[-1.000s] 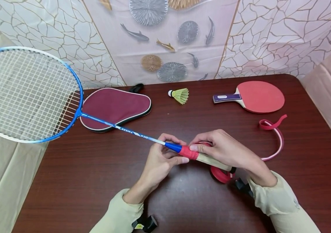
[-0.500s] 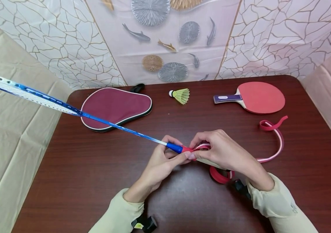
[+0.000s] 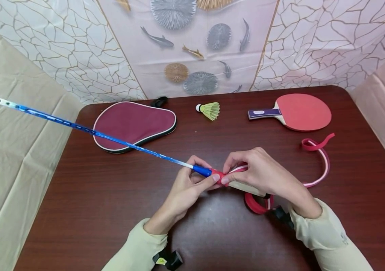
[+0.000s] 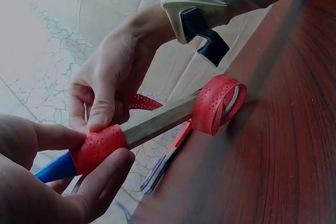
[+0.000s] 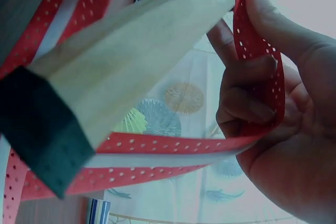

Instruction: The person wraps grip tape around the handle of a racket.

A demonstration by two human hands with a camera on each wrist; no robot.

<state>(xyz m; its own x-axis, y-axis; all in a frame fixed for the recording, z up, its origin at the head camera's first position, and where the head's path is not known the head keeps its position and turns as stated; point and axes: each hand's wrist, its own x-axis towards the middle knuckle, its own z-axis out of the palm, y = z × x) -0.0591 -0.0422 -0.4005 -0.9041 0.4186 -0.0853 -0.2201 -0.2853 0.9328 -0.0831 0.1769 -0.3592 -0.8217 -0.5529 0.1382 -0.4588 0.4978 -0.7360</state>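
- Head view: the left hand [image 3: 187, 188] pinches the badminton racket [image 3: 111, 141] right where the blue cone meets the wrapped part, thumb on the red grip tape [image 3: 217, 175]; the right hand [image 3: 263, 174] has its fingers curled round the tape and handle just to the right; the racket hangs over the near middle of the table [image 3: 77, 210], head off past the left edge; I'd keep the tape taut and overlap each turn evenly, turning with the left hand
- Left wrist view: only a short red stretch is wrapped beside the blue cone; the bare wood handle [image 4: 157, 124] runs right to a loose curl of tape
- Right wrist view: tape is perforated red with a pale edge, looped over the fingers [image 5: 247, 106]; black butt cap [image 5: 39, 129] at the end; which way the loop twists I can't really tell
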